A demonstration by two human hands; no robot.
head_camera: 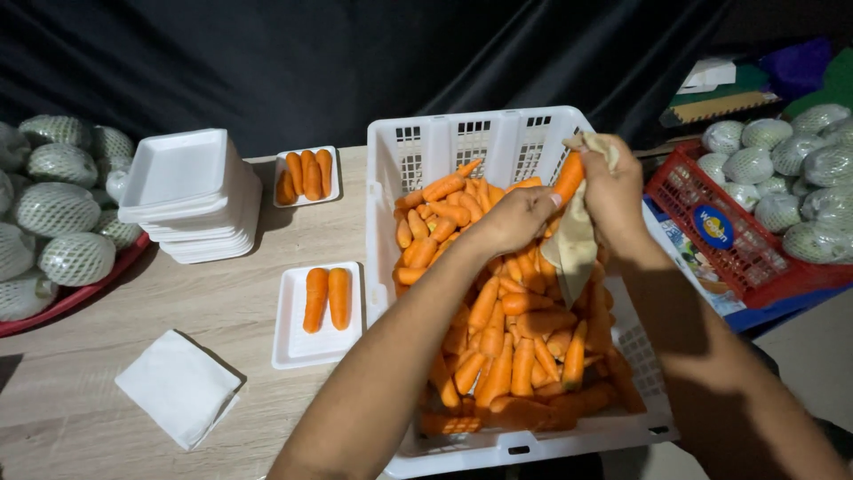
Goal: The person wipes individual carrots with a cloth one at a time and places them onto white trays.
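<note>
A white plastic crate (471,138) full of orange carrots (506,329) stands in front of me. Over it, my right hand (613,191) grips a beige cloth (573,244) wrapped around one carrot (569,176). My left hand (515,218) pinches the lower end of that same carrot, fingers curled against the cloth. A white foam tray (298,342) with two carrots lies left of the crate. Farther back, another foam tray (289,200) holds several carrots.
A stack of empty foam trays (191,200) sits at back left, and a folded white cloth (178,387) lies near the table's front. Net-wrapped green fruits fill a red tray (53,302) at left and a red basket (755,258) at right.
</note>
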